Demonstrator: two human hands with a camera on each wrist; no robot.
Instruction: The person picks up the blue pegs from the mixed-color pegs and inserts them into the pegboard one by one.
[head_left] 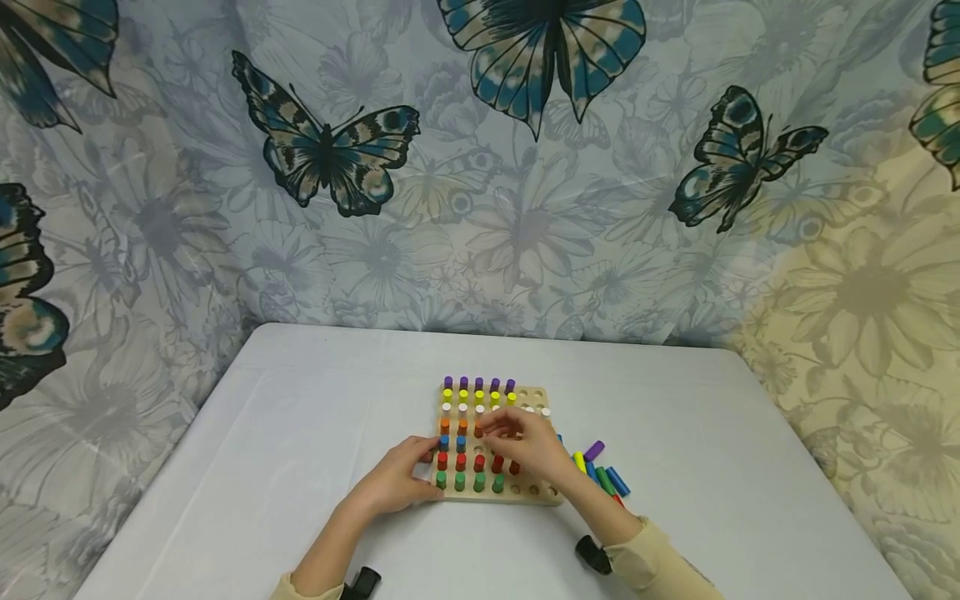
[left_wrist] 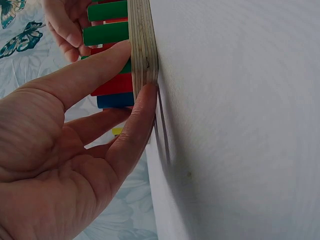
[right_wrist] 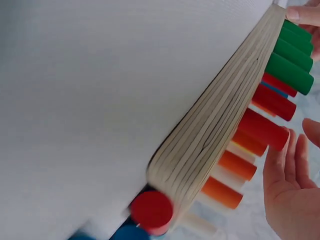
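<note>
A wooden pegboard (head_left: 501,495) holds rows of purple, yellow, white, orange, blue, red and green pegs. My left hand (head_left: 397,475) grips its left edge; in the left wrist view the thumb (left_wrist: 102,67) lies on the board's front edge beside a green peg (left_wrist: 106,34), and a finger touches the side. Above the middle of the board is my right hand (head_left: 534,443), its fingertips by an orange peg (head_left: 478,429) and the blue row. The right wrist view shows that hand's fingers (right_wrist: 292,160) fairly straight and apart from the thumb, with no peg visible between them.
Loose pegs, among them a purple peg (head_left: 594,451), a blue peg (head_left: 618,481) and a green peg (head_left: 604,481), lie right of the board on the white table (head_left: 315,392). A butterfly-patterned cloth (head_left: 525,233) hangs behind the table.
</note>
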